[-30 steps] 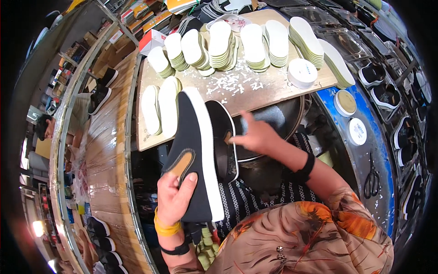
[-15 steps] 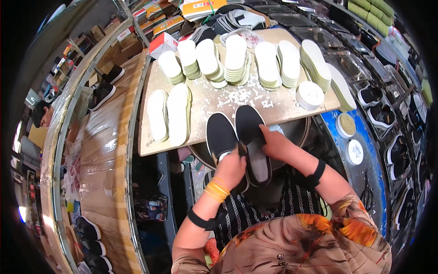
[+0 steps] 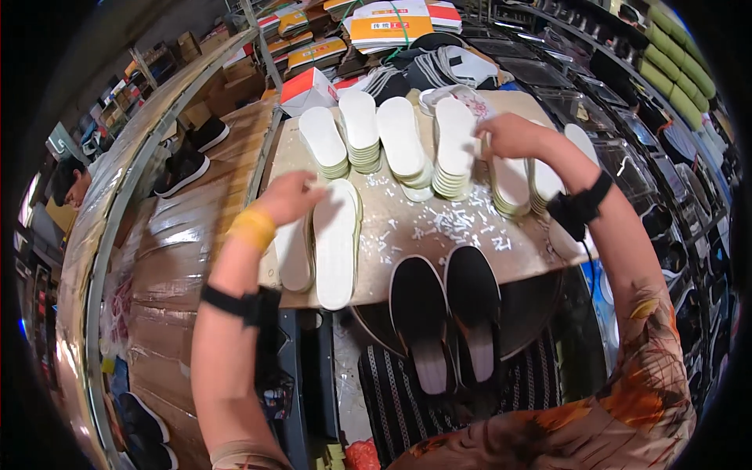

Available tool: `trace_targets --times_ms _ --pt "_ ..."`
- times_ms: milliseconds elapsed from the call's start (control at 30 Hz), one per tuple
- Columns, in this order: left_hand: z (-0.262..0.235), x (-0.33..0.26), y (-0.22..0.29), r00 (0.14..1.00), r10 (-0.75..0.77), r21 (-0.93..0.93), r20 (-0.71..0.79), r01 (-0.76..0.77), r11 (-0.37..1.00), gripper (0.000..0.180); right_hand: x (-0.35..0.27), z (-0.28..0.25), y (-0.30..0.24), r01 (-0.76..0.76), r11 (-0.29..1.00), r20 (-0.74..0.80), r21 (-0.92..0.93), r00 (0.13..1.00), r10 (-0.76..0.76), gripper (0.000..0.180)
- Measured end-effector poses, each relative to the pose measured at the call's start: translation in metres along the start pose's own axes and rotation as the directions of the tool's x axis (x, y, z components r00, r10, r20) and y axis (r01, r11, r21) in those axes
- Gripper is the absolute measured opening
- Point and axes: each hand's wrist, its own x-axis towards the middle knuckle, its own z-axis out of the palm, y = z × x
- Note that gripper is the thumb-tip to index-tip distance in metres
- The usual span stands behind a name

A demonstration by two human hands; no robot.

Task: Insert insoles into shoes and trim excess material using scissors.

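Note:
Two black slip-on shoes with white-edged soles lie side by side, the left shoe (image 3: 418, 305) and the right shoe (image 3: 473, 294), across my lap at the board's front edge. My left hand (image 3: 291, 197) is over the left front stacks, fingers bent and closed at the top end of a white insole (image 3: 337, 251). Beside it, another insole stack (image 3: 294, 254) is partly under the hand. My right hand (image 3: 513, 137) is farther back, its curled fingers at the far end of an insole (image 3: 511, 184) on a right-hand stack. The fingertips' exact contact is partly hidden.
More insole stacks (image 3: 401, 139) line the back of the wooden board (image 3: 376, 282). White scraps (image 3: 439, 223) litter its middle. A red-and-white box (image 3: 309, 92) stands at the back left. Shoe racks (image 3: 627, 157) rise on the right, a plastic-wrapped shelf (image 3: 180, 251) on the left.
Both hands have let go of the shoes, which now lie on my lap. The left has reached left to the front insoles, the right forward to the back row. The view has shifted.

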Motion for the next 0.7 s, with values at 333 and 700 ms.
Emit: trace_targets --times_ms 333,700 --pt "0.054 0.132 -0.023 0.989 -0.052 0.384 -0.137 0.101 0.918 0.055 0.182 0.113 -0.088 0.379 0.903 -0.393 -0.201 0.813 -0.428 0.032" --pt "0.058 0.118 -0.015 0.899 0.063 0.401 -0.433 0.129 0.907 0.022 0.172 0.101 -0.094 0.218 0.969 -0.597 -0.115 0.765 -0.243 0.015"
